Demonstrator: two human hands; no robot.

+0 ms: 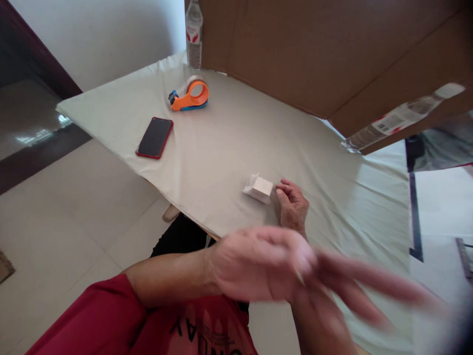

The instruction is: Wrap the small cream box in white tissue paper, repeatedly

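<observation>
My left hand is raised close to the camera, above the table's front edge. Its fingers are spread and blurred, pointing to the right, and nothing shows in it. My right hand rests on the cloth-covered table with loosely curled, parted fingers and nothing visible between them. Just left of its fingertips, a little apart, lies a small cream-white block in a thin pale wrapper that sticks out at its left end. My left hand partly covers the right forearm.
A phone with a red case and an orange and blue tape dispenser lie on the left of the table. One plastic bottle stands upright and another bottle appears slanted, both by a large brown cardboard panel.
</observation>
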